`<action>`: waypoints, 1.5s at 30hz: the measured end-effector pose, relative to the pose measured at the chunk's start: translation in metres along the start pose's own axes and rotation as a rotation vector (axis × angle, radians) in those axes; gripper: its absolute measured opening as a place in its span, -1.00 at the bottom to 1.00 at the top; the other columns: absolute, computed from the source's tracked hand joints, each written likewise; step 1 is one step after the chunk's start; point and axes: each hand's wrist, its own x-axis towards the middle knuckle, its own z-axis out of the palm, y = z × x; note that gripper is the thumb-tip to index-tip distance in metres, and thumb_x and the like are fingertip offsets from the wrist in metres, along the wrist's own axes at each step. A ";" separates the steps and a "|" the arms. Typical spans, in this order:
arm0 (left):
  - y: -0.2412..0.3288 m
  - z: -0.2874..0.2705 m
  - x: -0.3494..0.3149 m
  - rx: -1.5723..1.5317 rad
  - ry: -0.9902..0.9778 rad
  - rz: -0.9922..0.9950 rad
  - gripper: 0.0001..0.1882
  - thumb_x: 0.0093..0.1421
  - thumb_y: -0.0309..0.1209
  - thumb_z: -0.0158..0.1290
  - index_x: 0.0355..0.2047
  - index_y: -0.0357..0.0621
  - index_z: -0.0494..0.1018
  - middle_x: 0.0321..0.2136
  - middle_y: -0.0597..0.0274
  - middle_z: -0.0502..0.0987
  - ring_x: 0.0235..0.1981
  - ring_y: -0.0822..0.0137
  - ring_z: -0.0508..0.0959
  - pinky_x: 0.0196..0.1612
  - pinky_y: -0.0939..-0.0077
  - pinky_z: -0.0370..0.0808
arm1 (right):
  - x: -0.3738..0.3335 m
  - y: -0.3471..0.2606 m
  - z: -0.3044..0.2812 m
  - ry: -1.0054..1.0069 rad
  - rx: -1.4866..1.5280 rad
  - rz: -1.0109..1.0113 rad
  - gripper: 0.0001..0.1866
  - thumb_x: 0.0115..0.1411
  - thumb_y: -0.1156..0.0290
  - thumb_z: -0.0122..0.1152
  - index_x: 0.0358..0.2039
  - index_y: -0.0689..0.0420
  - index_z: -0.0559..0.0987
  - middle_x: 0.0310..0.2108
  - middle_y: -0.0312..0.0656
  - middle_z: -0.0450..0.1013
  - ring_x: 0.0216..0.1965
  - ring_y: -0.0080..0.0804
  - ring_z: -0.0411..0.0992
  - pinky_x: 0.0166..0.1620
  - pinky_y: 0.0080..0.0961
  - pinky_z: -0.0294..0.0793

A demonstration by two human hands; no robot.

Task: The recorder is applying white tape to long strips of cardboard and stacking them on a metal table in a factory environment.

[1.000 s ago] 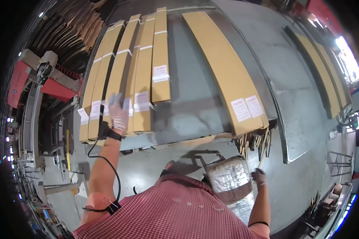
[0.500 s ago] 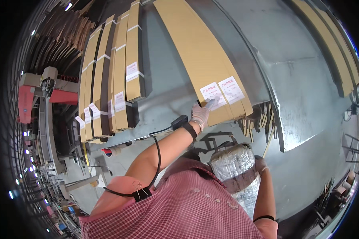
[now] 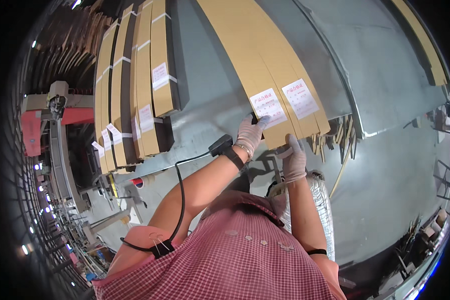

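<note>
Two long brown cardboard packages (image 3: 270, 55) lie side by side on the grey table, each with a printed white label at its near end. My left hand (image 3: 250, 134), in a pale glove, is closed on the near left corner of the left package, its fingertips at the edge of that package's label (image 3: 268, 107). At the near end of the packages is my gloved right hand (image 3: 295, 162), fingers up against the cardboard and thumb bent inward. A pale curved piece (image 3: 283, 151) shows between its thumb and fingers; its kind cannot be made out.
Several strapped cardboard packages (image 3: 160, 55) lie in a row at the left. A silver-wrapped bundle (image 3: 321, 200) is beside my right forearm. Thin strips (image 3: 341, 135) stick out below the right package. A red and grey machine (image 3: 32, 132) stands far left. A cable runs along my left arm.
My right hand has come up from the silver-wrapped bundle to the near end of the packages. My left hand has drawn back from the middle of the label to the package's left corner.
</note>
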 end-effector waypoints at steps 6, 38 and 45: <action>-0.034 0.022 -0.065 -0.282 0.053 -0.017 -0.51 0.19 -0.24 0.25 -0.05 -0.43 0.48 -0.20 0.06 0.64 -0.22 0.30 0.60 -0.09 0.45 0.51 | -0.062 -0.020 -0.018 0.059 -0.301 0.077 -0.52 0.25 0.31 0.23 0.12 0.26 0.42 -0.14 -0.20 0.47 -0.22 -0.42 0.48 -0.21 -0.45 0.51; -0.051 -0.036 -0.143 -0.096 -0.479 -0.154 -0.81 0.27 -0.34 0.15 -0.32 -0.22 0.62 -0.52 0.28 0.56 -0.45 0.47 0.55 -0.35 0.51 0.48 | -0.019 -0.186 0.050 -0.865 -1.718 0.231 -0.74 0.15 0.44 0.31 -0.12 0.15 0.68 -0.32 -0.05 0.61 -0.37 -0.40 0.60 -0.25 -0.54 0.57; -0.151 0.017 -0.058 -0.852 -0.578 -0.178 -0.58 0.26 -0.43 0.16 0.12 -0.16 0.43 0.02 0.14 0.54 0.01 0.36 0.54 0.05 0.43 0.51 | 0.070 -0.091 -0.120 -0.577 -0.784 0.859 -0.08 -0.04 0.07 0.57 0.22 0.35 0.38 0.14 -0.13 0.44 0.13 -0.37 0.39 0.21 -0.34 0.37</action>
